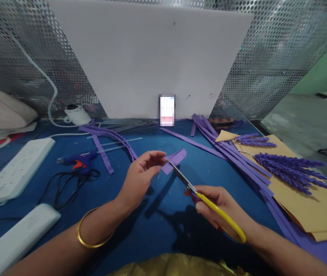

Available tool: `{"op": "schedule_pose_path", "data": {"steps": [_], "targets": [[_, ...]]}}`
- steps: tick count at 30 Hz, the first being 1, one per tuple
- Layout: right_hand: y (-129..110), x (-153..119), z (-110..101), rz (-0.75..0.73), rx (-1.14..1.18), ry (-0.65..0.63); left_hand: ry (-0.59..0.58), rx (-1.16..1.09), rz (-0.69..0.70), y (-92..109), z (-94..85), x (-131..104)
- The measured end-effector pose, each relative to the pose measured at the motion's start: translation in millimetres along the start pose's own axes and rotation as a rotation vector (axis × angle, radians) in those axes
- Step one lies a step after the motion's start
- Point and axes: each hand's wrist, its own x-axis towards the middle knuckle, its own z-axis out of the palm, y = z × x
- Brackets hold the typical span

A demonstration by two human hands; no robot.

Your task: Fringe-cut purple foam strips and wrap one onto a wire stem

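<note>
My left hand [143,172] pinches one end of a short purple paper strip [177,159] above the middle of the blue table. The strip is folded or curled, its far part pointing right. Yellow-handled scissors [221,215] are in my right hand [218,205], with the fingers wrapped round the handles. Their metal blades point up and left, and the tips meet the strip close to my left fingertips. Whether the blades are fully closed is hard to tell.
Long purple strips [235,161], brown paper [309,207] and purple lavender-like stems [292,168] lie right. Left are a blue glue gun [83,161], white power strip [22,168] and ruffled purple strips [114,136]. A phone [167,110] leans on the white board [157,57].
</note>
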Motion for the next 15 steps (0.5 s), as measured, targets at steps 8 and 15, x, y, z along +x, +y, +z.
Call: {"op": "schedule_pose_path", "data": {"steps": [8,15], "targets": [[3,-4,-5,0.008,0.437,-0.346,-0.299,0.008,0.09,6,1.1,-2],[-3,-4,-12,-0.078,0.551,-0.371,-0.053,-0.082,-0.168,5,0.7,-1]]}}
